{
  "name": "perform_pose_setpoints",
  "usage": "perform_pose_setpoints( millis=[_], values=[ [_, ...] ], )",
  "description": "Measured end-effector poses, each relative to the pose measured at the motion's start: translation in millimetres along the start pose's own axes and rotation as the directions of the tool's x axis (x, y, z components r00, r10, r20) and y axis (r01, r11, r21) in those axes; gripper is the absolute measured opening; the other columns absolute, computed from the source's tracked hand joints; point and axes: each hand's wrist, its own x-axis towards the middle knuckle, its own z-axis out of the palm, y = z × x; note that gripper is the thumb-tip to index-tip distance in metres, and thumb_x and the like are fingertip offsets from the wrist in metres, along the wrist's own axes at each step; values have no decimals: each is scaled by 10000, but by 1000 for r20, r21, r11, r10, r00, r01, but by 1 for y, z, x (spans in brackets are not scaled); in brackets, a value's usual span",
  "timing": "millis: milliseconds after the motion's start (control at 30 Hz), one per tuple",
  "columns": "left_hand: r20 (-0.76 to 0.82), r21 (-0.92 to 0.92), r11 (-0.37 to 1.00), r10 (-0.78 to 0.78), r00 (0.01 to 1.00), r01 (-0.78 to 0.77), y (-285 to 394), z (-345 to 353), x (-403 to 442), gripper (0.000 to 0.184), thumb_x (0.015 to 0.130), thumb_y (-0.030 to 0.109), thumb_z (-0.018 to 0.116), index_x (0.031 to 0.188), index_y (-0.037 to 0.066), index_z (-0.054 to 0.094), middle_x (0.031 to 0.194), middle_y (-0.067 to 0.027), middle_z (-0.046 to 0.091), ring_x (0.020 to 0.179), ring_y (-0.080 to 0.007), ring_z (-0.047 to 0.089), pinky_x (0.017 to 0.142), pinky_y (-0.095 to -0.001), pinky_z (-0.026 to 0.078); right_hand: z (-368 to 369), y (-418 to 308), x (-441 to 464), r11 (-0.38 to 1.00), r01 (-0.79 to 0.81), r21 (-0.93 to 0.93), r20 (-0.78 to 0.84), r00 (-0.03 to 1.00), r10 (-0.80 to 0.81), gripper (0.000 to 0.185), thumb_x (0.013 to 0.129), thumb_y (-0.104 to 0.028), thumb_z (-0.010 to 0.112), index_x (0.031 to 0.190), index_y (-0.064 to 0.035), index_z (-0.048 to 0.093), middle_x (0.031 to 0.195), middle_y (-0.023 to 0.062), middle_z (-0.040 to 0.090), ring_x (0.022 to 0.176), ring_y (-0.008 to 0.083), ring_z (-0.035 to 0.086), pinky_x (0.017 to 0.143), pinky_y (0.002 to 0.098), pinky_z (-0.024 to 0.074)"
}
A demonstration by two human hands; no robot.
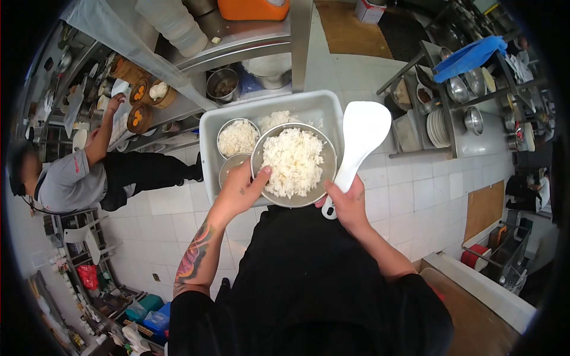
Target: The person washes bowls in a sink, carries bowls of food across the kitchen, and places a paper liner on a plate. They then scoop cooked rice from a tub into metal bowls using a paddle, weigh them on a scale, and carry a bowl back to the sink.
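Observation:
A metal bowl [257, 159] heaped with cooked white rice [294, 161] is in front of me, over a grey plastic tub [332, 110]. My left hand [242, 188] grips the bowl's left side, its thumb over the rim beside the rice. In my right hand [349, 204] is a large white rice paddle [363, 133], blade up and tilted right; that hand also touches the bowl's lower right rim, its fingers partly hidden beneath. Inside the tub stand another bowl of rice [238, 137] and a metal bowl [228, 170] mostly covered by my left hand. Loose rice [278, 118] lies behind them.
A metal shelf [261, 35] stands beyond the tub, with a pot [223, 84] on its lower level. At left, a co-worker [74, 178] reaches over a counter with bamboo steamers [141, 117]. A rack at right holds plates [438, 129] and metal bowls [457, 89].

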Motion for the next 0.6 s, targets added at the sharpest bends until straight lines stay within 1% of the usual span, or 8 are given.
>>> perform_pose_setpoints(
  millis=[133, 200, 233, 267, 333, 433, 533, 600],
  values=[
    [-46, -45, 998, -47, 998, 45, 19, -17, -5, 267, 1014, 185, 538, 1022, -64, 635, 735, -53, 647, 664, -93, 574, 615, -272, 479, -23, -14, -14, 997, -36, 64, 94, 995, 30, 217, 1010, -168, 556, 1079, 37, 552, 794, 139, 672, 597, 192, 658, 554, 296, 551],
    [-36, -33, 999, 12, 999, -14, 72, -38, -12, 232, 981, 143, 536, 1005, -62, 641, 684, -58, 624, 613, -94, 569, 592, -267, 471, -30, -16, -17, 974, -27, 225, 58, 998, 14, 269, 1054, -243, 490, 1016, 14, 560, 856, 166, 689, 567, 184, 636, 525, 280, 525],
    [-15, -10, 997, 73, 997, -73, 95, -50, -17, 247, 956, 155, 542, 1000, -65, 645, 668, -69, 617, 588, -109, 566, 583, -268, 463, -36, 3, -6, 990, 101, 94, -169, 982, -84, 269, 1055, -242, 482, 976, 1, 562, 943, 202, 694, 514, 186, 605, 485, 296, 512],
    [5, 12, 991, 131, 991, -131, 116, -60, -23, 265, 930, 168, 547, 995, -67, 649, 651, -80, 610, 563, -123, 563, 573, -268, 456, -42, 0, 0, 990, 125, 67, -122, 986, -116, 280, 1059, -250, 471, 970, 0, 562, 985, 219, 691, 497, 181, 591, 465, 296, 502],
    [63, 42, 975, 213, 975, -216, 151, -76, -36, 248, 875, 58, 545, 1043, -84, 660, 635, -151, 603, 507, -287, 610, 535, -345, 491, -49, -5, 5, 989, 143, 36, -74, 987, -140, 292, 1062, -257, 460, 964, -1, 562, 1027, 235, 688, 479, 177, 576, 446, 296, 493],
    [210, 133, 934, 302, 930, -333, 198, -93, -40, 398, 778, 23, 511, 1127, -82, 674, 673, -145, 668, 577, -286, 692, 564, -337, 541, -52, -14, 8, 989, -7, 145, -92, 996, 21, 308, 1070, -254, 438, 947, 4, 553, 1051, 246, 689, 481, 164, 574, 426, 282, 483],
    [210, 122, 930, 317, 925, -346, 215, -91, -46, 304, 835, 69, 598, 1099, -47, 697, 707, -124, 704, 586, -255, 705, 563, -331, 547, -55, -7, 11, 988, -47, 146, -81, 995, 60, 303, 1069, -258, 446, 952, 0, 556, 1041, 241, 692, 486, 157, 581, 429, 281, 491],
    [132, 236, 893, 361, 923, -383, 219, -87, -49, 437, 709, 172, 570, 1066, -32, 717, 760, -87, 731, 536, -198, 654, 551, -306, 498, -55, -1, 14, 984, -77, 159, -29, 996, 83, 299, 1067, -261, 457, 952, -4, 558, 1031, 229, 699, 494, 150, 590, 438, 274, 500]
  ],
)
